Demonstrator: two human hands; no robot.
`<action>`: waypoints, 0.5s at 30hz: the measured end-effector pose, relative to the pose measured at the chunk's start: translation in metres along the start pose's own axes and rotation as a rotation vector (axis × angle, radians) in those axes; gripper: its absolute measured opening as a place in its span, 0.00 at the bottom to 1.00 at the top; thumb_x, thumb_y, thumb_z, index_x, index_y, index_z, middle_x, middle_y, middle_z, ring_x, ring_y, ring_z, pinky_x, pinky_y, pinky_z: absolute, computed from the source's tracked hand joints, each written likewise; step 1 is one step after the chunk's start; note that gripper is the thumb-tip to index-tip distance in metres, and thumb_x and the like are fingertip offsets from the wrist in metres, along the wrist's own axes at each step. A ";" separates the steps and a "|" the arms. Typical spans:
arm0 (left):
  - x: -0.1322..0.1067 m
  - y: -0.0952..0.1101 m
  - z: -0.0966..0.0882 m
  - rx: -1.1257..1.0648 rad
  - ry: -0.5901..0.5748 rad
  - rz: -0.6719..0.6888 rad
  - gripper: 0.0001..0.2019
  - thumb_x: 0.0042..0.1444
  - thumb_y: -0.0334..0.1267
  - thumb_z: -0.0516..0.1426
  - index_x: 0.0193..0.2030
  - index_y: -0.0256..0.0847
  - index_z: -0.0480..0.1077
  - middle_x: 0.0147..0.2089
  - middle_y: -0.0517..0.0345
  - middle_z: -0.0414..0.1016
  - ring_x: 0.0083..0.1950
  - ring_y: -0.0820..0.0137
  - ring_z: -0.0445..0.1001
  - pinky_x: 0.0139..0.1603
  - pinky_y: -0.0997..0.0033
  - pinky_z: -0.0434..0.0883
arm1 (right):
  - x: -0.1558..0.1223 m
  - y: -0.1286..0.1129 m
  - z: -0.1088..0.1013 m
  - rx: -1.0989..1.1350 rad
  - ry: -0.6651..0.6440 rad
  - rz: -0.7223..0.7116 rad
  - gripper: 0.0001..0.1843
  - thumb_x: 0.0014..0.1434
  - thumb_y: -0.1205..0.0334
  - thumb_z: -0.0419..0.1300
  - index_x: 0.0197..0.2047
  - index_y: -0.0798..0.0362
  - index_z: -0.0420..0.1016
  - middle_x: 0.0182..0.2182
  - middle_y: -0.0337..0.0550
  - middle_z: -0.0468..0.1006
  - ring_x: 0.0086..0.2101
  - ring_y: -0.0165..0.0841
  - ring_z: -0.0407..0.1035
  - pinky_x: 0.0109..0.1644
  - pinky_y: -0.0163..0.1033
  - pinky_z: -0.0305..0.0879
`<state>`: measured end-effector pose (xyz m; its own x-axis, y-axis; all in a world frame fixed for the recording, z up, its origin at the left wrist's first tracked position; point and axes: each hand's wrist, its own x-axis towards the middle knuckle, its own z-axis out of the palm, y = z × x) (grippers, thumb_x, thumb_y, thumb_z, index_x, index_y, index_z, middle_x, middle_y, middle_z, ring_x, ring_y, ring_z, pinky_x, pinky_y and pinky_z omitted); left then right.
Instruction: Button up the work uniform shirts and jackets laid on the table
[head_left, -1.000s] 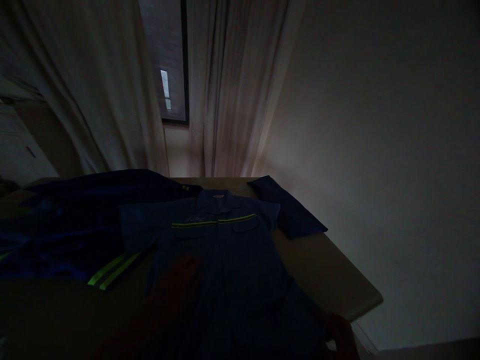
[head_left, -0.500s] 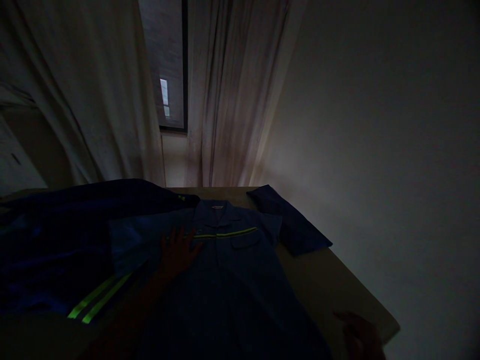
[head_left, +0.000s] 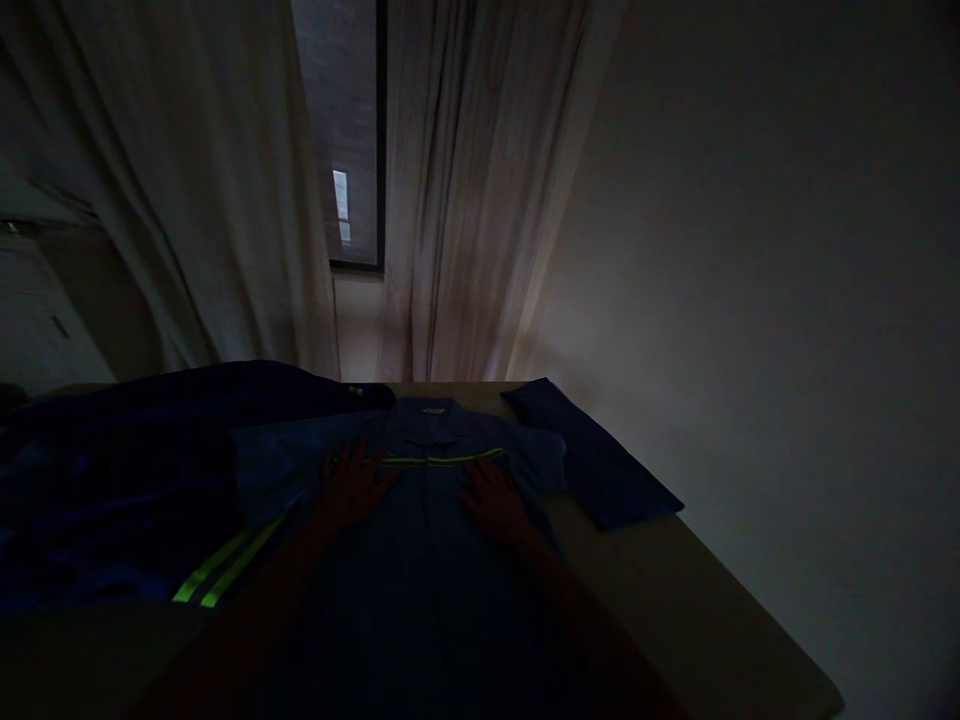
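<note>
A dark blue short-sleeved work shirt (head_left: pixel 427 540) lies spread on the table, front up, its collar toward the far edge. A thin yellow-green stripe crosses its chest. My left hand (head_left: pixel 356 485) rests flat on the left side of the chest, fingers spread. On the right side of the chest lies my right hand (head_left: pixel 495 500), also flat with its fingers apart, partly over the stripe. Neither hand grips anything. The light is very dim, and the shirt's lower part fades into darkness.
A heap of dark blue clothing (head_left: pixel 135 480) with bright yellow-green bands lies at the left, touching the shirt's sleeve. Right of the shirt is a folded dark blue cloth (head_left: pixel 600 460) on the table (head_left: pixel 675 600). A pale wall (head_left: pixel 787 350) borders the right; curtains (head_left: pixel 480 200) hang behind.
My right hand has moved from the table's lower right corner onto the right side of the shirt's chest. My left hand stays on the chest. The view has shifted slightly.
</note>
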<state>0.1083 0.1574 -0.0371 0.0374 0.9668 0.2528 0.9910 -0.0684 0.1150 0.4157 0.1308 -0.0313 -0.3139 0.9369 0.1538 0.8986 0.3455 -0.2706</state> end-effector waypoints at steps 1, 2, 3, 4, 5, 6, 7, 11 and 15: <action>0.000 0.001 -0.004 -0.006 0.021 0.000 0.30 0.66 0.57 0.49 0.69 0.47 0.65 0.73 0.40 0.59 0.74 0.40 0.53 0.70 0.30 0.41 | 0.000 0.001 0.000 0.003 0.014 -0.001 0.36 0.70 0.37 0.47 0.74 0.46 0.57 0.72 0.50 0.56 0.69 0.47 0.52 0.71 0.56 0.46; 0.000 0.004 -0.009 -0.026 0.038 0.012 0.27 0.67 0.54 0.49 0.67 0.45 0.67 0.73 0.39 0.61 0.74 0.42 0.54 0.71 0.31 0.41 | 0.000 0.002 -0.001 0.006 0.030 -0.001 0.35 0.70 0.38 0.48 0.73 0.47 0.58 0.72 0.51 0.57 0.69 0.47 0.53 0.71 0.55 0.47; -0.002 0.009 -0.014 -0.058 0.044 0.037 0.24 0.68 0.49 0.49 0.64 0.43 0.70 0.71 0.40 0.63 0.73 0.44 0.55 0.71 0.35 0.42 | 0.000 0.002 -0.002 0.007 0.048 -0.002 0.34 0.70 0.39 0.49 0.72 0.48 0.60 0.71 0.52 0.59 0.68 0.47 0.55 0.70 0.55 0.48; -0.005 0.015 -0.018 -0.096 0.039 0.070 0.21 0.68 0.45 0.48 0.61 0.42 0.73 0.69 0.41 0.65 0.72 0.47 0.58 0.72 0.39 0.45 | 0.000 0.001 -0.003 0.007 0.071 -0.004 0.33 0.70 0.41 0.49 0.71 0.49 0.62 0.70 0.53 0.61 0.67 0.46 0.56 0.70 0.54 0.49; -0.009 0.024 -0.022 -0.134 0.023 0.106 0.18 0.68 0.40 0.48 0.57 0.41 0.75 0.67 0.42 0.69 0.69 0.50 0.62 0.71 0.44 0.50 | 0.000 0.000 -0.005 0.006 0.095 -0.009 0.30 0.71 0.44 0.51 0.69 0.50 0.64 0.68 0.54 0.63 0.66 0.46 0.58 0.69 0.53 0.51; -0.013 0.035 -0.024 -0.168 -0.001 0.134 0.17 0.67 0.38 0.48 0.52 0.41 0.76 0.63 0.43 0.72 0.66 0.53 0.66 0.68 0.49 0.56 | 0.001 -0.002 -0.006 0.002 0.118 -0.019 0.28 0.71 0.47 0.52 0.67 0.51 0.66 0.66 0.54 0.66 0.64 0.45 0.60 0.68 0.52 0.52; -0.017 0.047 -0.025 -0.195 -0.025 0.146 0.15 0.67 0.37 0.49 0.48 0.41 0.77 0.58 0.44 0.75 0.61 0.55 0.70 0.64 0.53 0.61 | 0.002 -0.005 -0.008 -0.002 0.137 -0.032 0.24 0.70 0.49 0.53 0.64 0.52 0.69 0.63 0.54 0.70 0.62 0.45 0.63 0.67 0.51 0.54; -0.032 0.094 -0.017 -0.263 -0.048 0.064 0.12 0.65 0.41 0.52 0.43 0.39 0.76 0.49 0.45 0.76 0.53 0.56 0.73 0.52 0.60 0.68 | 0.005 -0.026 -0.006 0.036 0.109 -0.084 0.11 0.69 0.58 0.56 0.49 0.52 0.76 0.49 0.50 0.78 0.51 0.41 0.70 0.58 0.45 0.62; -0.042 0.109 -0.009 -0.378 -0.049 0.006 0.10 0.66 0.38 0.52 0.46 0.41 0.73 0.48 0.48 0.76 0.52 0.60 0.74 0.53 0.62 0.67 | 0.002 -0.047 0.011 0.084 0.076 -0.063 0.07 0.67 0.60 0.57 0.45 0.51 0.75 0.43 0.46 0.78 0.43 0.36 0.72 0.47 0.38 0.66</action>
<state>0.2138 0.1072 -0.0266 0.0586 0.9761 0.2095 0.8736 -0.1517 0.4624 0.3691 0.1172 -0.0290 -0.3417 0.9078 0.2432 0.8481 0.4094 -0.3365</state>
